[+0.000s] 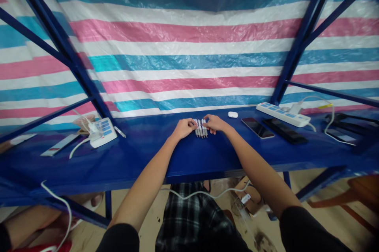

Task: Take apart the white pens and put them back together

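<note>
Several slim white-and-grey pens point(201, 129) lie side by side in a small row on the blue shelf, dark tips toward me. My left hand point(184, 127) is closed at the row's left side, thumb and fingers pinched against the outer pen. From the right, my right hand point(216, 123) grips the other side of the row, its fingers curled and partly covering the upper ends. The row sits between both hands. How firmly each hand holds the pens is too small to make out.
A white earbud case point(232, 114), a phone point(257, 127), a black flat device point(284, 130) and a power strip point(282, 114) stand to the right. Another power strip point(103, 133) is at left. Blue frame posts point(291, 58) rise before a striped sheet point(189, 31).
</note>
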`<state>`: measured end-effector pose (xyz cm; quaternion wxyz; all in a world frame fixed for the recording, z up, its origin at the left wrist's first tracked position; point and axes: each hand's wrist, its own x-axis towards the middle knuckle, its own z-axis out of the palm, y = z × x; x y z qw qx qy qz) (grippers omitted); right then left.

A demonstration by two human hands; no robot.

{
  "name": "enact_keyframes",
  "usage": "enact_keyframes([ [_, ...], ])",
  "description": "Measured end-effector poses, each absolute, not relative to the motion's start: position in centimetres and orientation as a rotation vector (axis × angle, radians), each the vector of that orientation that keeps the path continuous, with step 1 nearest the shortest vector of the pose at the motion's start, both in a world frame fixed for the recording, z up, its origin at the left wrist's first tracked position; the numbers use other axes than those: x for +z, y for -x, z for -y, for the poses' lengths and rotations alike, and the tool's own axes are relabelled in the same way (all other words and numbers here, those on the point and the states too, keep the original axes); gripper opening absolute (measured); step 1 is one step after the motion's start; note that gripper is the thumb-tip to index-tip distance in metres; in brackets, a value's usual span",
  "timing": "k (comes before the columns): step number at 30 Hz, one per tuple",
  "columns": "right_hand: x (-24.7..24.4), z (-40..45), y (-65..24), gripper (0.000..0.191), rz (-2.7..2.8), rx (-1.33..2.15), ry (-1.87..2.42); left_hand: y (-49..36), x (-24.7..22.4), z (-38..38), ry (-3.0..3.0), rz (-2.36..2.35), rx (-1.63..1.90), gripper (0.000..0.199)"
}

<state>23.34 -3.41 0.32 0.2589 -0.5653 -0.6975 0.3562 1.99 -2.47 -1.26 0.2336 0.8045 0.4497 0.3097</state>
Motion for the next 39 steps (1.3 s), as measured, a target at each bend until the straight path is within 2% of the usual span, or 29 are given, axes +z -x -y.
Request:
enact_keyframes([
  [5,0.1,2.7,-24.1,0.050,1.916,0.805,1.572,-1.9,-1.4,2.3,-2.220,-1.264,0.909,0.018],
  [10,-0.2,1.8,-25.0,0.027,1.817,0.670,1.645,-1.7,-1.0,2.4,-2.177,-1.350,1.049,0.024],
  [16,0.0,2.1,-24.7,0.065,1.603,0.677,1.672,-1.3,-0.2,2.5,-1.984,-1.389,1.220,0.066],
  [18,0.1,2.2,-24.5,0.065,1.607,0.642,1.731,-1.2,-0.2,2.4,-1.899,-1.363,1.240,0.065],
  [22,0.1,2.0,-24.8,0.049,1.707,0.502,1.835,-1.2,-0.7,2.0,-1.888,-1.401,1.173,0.061],
  [27,0.3,1.8,-25.4,0.039,1.837,0.470,1.889,-1.2,-1.1,1.8,-1.955,-1.507,1.094,0.062],
  [34,1.0,2.5,-25.5,0.039,1.970,0.615,1.904,-1.2,-0.8,2.1,-1.954,-1.529,1.117,0.062],
  [39,1.4,3.4,-24.7,0.033,2.077,0.483,1.957,-1.2,-0.9,2.0,-1.955,-1.524,1.128,0.063],
])
